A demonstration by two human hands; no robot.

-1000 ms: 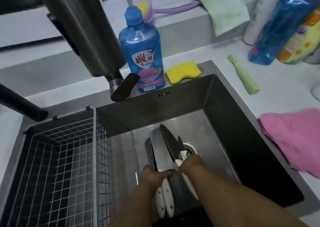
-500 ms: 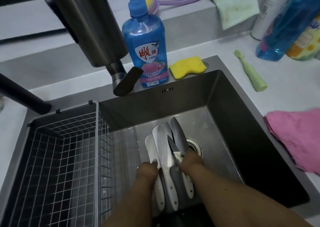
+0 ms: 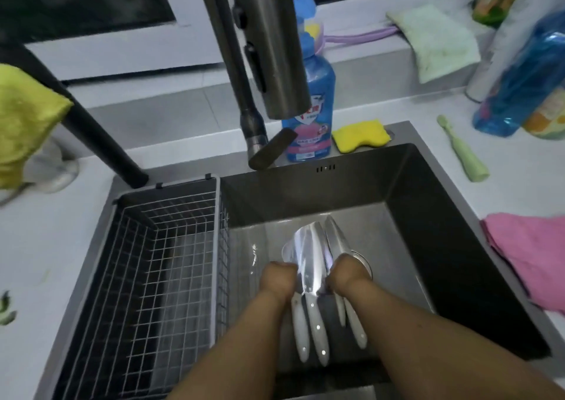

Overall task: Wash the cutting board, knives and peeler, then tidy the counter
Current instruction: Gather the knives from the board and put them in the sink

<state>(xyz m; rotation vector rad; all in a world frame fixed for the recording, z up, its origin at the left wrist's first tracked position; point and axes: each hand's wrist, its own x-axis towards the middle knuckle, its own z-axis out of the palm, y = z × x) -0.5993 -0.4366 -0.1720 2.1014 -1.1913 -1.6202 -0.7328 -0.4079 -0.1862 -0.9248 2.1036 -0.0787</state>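
Dark sink (image 3: 434,216) holding a wire basket (image 3: 159,262) at its left. Both hands low in the basin: left hand (image 3: 276,279) and right hand (image 3: 347,272), fingers curled around a fanned bundle of knives (image 3: 315,256). Four pale handles show, pointing toward the person; blades point away, above the drain.

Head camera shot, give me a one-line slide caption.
Both hands, left and right, hold white-handled knives over the sink, beside a wire basket.
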